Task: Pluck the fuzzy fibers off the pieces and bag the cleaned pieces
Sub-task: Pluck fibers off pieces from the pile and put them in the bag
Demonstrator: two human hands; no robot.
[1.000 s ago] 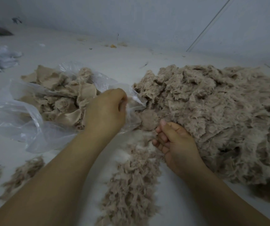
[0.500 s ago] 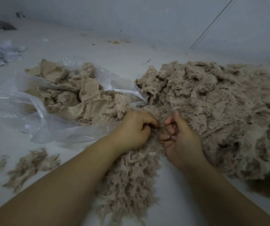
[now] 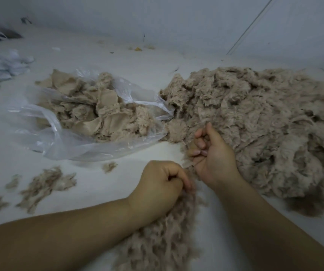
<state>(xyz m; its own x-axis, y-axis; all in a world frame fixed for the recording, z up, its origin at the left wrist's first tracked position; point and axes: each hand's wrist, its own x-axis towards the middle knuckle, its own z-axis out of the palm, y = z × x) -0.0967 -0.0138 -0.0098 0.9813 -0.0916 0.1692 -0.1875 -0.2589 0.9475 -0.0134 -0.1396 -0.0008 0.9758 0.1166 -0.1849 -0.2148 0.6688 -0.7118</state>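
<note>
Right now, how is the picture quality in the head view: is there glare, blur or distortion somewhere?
Head view: dim, bluish, flat light with no hard shadows; bright glare streaks on the clear plastic bag; the left hand and the plucked fibers under it look smeared; the right hand is sharper; the wide lens bends the wall line at the edge.

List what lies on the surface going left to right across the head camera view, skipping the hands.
Folded pale cloths → small loose fiber tufts → clear plastic bag holding cleaned pieces → strip of plucked fibers → big pile of fuzzy pieces.
</note>
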